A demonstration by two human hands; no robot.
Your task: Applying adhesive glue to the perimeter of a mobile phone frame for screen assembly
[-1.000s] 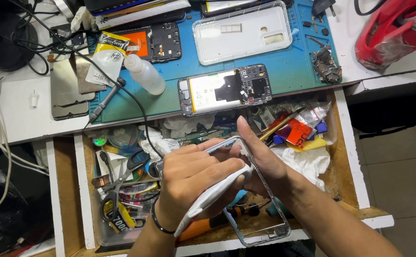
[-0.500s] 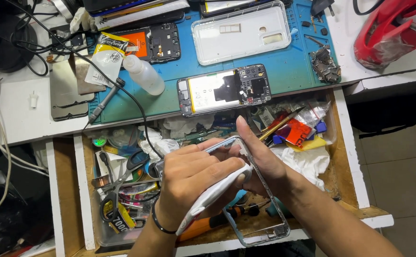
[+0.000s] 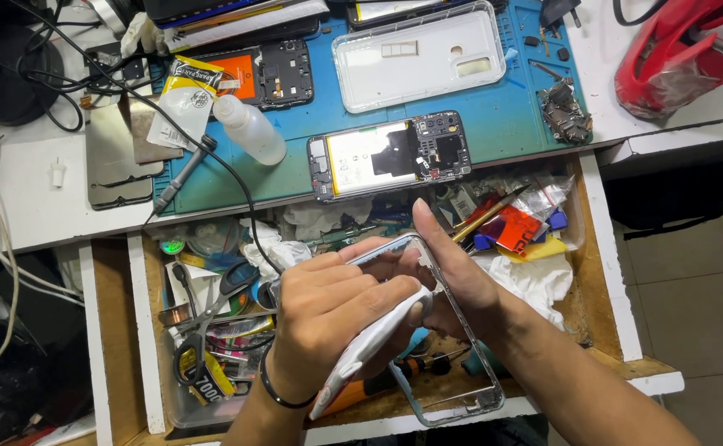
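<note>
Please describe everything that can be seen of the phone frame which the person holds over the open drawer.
The phone frame is a thin rectangular rim, pale and partly clear, like plastic, and hollow in the middle, so the drawer's clutter shows through. It hangs tilted over the open drawer, its lower corner near the drawer's front edge. The right hand supports its upper part from behind, thumb upright. The left hand presses a white tool against its near long edge. Its upper end is mostly hidden by fingers.

the phone frame (image 3: 452,363) in my grip looked like thin glossy metal edged with clear plastic, and the white tool (image 3: 370,347) was smooth matt plastic. the blue mat (image 3: 510,124) looked matt and rubbery; the drawer (image 3: 601,306) was raw, rough wood.
</note>
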